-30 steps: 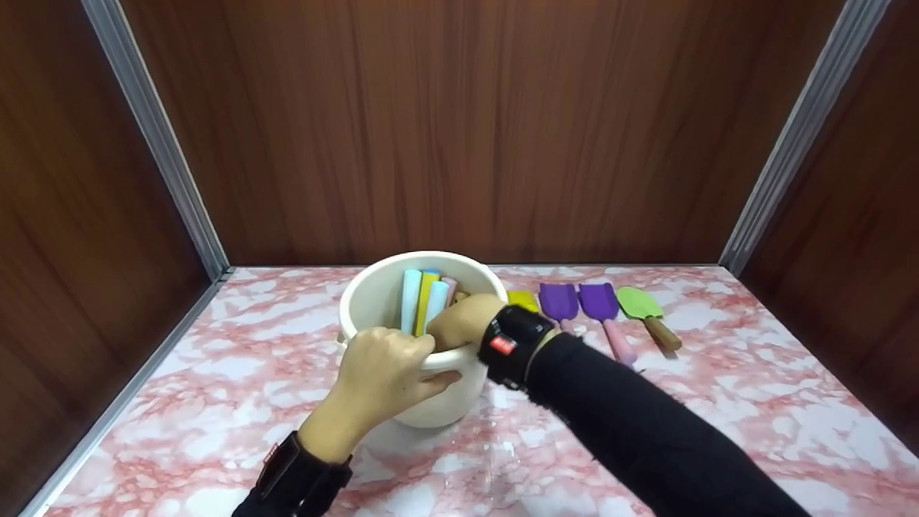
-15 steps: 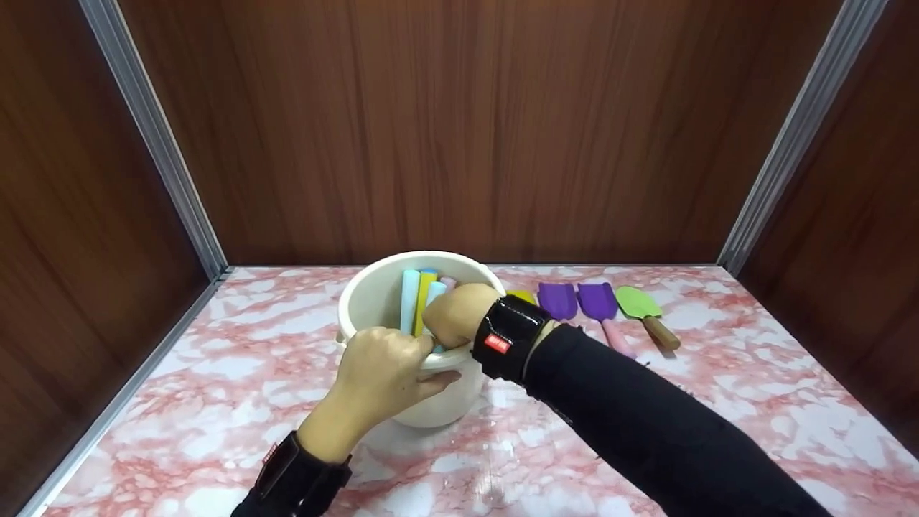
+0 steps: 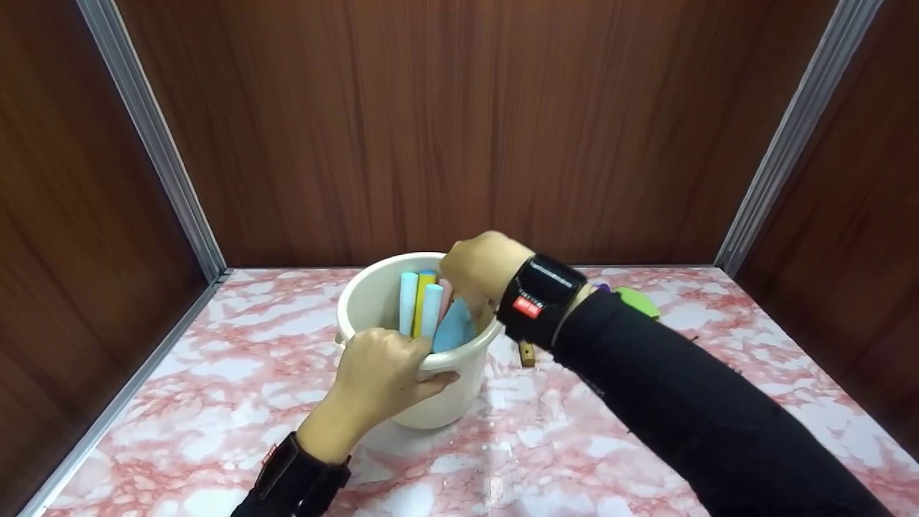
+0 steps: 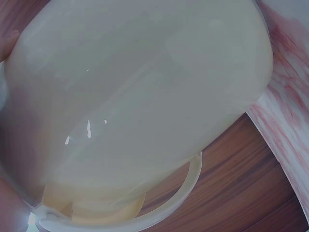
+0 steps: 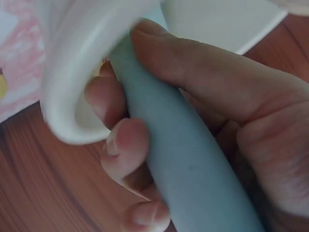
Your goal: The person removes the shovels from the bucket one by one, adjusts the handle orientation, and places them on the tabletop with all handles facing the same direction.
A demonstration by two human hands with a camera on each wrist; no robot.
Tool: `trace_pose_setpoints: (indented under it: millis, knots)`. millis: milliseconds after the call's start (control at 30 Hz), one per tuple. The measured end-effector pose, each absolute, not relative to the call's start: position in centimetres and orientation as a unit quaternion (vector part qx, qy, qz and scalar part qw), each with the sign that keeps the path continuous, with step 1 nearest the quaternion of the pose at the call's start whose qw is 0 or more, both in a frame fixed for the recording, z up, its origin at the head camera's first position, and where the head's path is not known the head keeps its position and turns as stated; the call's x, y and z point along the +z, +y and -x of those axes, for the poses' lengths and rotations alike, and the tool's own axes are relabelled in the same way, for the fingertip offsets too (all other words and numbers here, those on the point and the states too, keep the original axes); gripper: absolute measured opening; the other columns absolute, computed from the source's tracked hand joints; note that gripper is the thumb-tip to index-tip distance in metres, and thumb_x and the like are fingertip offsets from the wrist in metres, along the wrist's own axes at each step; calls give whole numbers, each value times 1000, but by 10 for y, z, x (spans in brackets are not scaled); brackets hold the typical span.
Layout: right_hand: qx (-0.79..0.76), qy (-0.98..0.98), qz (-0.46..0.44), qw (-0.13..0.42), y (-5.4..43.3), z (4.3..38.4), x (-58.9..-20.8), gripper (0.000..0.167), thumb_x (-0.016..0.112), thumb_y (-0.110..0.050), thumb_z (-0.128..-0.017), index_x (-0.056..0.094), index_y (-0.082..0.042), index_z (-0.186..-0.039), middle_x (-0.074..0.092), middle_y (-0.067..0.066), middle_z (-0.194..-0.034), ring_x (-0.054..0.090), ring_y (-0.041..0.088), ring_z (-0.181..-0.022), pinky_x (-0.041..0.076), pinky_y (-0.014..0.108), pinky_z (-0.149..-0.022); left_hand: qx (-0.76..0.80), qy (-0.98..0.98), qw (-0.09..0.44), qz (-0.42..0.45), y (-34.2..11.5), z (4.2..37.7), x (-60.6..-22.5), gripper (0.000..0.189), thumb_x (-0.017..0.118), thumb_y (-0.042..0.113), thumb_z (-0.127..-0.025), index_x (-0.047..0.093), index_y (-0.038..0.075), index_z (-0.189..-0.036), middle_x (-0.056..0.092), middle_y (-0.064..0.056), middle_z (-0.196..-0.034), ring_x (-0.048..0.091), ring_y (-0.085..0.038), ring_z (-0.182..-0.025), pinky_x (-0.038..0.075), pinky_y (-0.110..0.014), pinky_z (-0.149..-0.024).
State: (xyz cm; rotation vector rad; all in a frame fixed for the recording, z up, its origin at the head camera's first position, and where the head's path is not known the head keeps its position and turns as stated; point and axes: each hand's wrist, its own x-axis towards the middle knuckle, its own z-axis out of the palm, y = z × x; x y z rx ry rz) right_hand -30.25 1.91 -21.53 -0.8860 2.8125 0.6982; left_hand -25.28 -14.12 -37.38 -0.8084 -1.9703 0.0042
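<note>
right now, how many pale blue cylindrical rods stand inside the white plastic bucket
2: first pale blue rod left of the yellow rod in the head view, second pale blue rod right of it. The right hand or bucket may hide more.

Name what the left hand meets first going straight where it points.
The white plastic bucket, at once: the left hand grips its rim. Inside, the nearer light-blue rounded stick likely comes next; depth is unclear.

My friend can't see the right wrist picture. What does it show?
A right hand's grip is curled round a tapered blue-grey handle, beside a white bucket's rim. Brown wood panelling and some pink marbled tabletop show behind.
</note>
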Motion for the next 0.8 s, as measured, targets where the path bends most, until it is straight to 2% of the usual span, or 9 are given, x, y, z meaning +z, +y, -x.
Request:
trace_pose_setpoints:
  millis: [133,200,267,367,433,567,667,800]
  knots:
    - [200,934,290,54,27,305,-204,16,85,-16,-80,75,-13,-92,73,-2,-81,66,14,-69,56,34,-69,17,-811,487,324,-139,253,-372,60,90,62,-72,52,17,-65,50,5,-51,50,-20,-41,39,-37,-41]
    - [189,933,300,63,29,307,-199,11,84,-17,-81,73,-15,-83,72,-3,-75,65,13,-66,53,33,-64,19,-811,486,324,-139,253,-373,60,90,62,-73,52,17,-65,49,5,-51,50,-19,-41,39,-37,-41]
    - [182,930,311,73,32,309,-196,10,84,-19,-83,75,-16,-81,72,-2,-74,66,14,-66,50,32,-62,16,-812,483,326,-139,253,-373,60,91,62,-72,53,16,-66,49,5,-50,50,-20,-41,39,-37,-41]
    - [163,931,316,82,37,310,-192,7,84,-21,-87,79,-16,-84,73,0,-77,69,16,-67,51,31,-62,14,-812,481,329,-138,254,-373,58,91,61,-71,56,16,-67,51,4,-51,52,-20,-42,40,-37,-41]
    - [144,935,314,83,42,310,-190,9,84,-22,-89,82,-15,-93,74,1,-83,69,18,-69,52,31,-62,13,-811,482,331,-137,254,-373,57,92,61,-71,57,16,-69,52,4,-52,53,-20,-42,41,-37,-41]
    - [107,942,314,54,54,313,-186,13,83,-25,-91,82,-15,-100,73,1,-91,66,18,-72,54,33,-65,10,-808,486,334,-136,256,-373,56,92,61,-72,58,16,-69,52,4,-52,52,-20,-43,41,-37,-42]
    - [79,940,331,24,66,317,-184,12,80,-24,-92,82,-14,-98,75,1,-90,64,20,-74,55,36,-67,8,-806,487,336,-136,257,-372,57,92,60,-72,57,16,-68,52,4,-52,52,-20,-43,41,-37,-42]
    - [20,934,357,2,85,323,-182,15,78,-21,-93,83,-11,-103,78,4,-94,69,21,-77,60,40,-75,6,-808,483,337,-137,256,-372,56,92,59,-73,57,16,-67,52,4,-52,52,-20,-43,41,-36,-42]
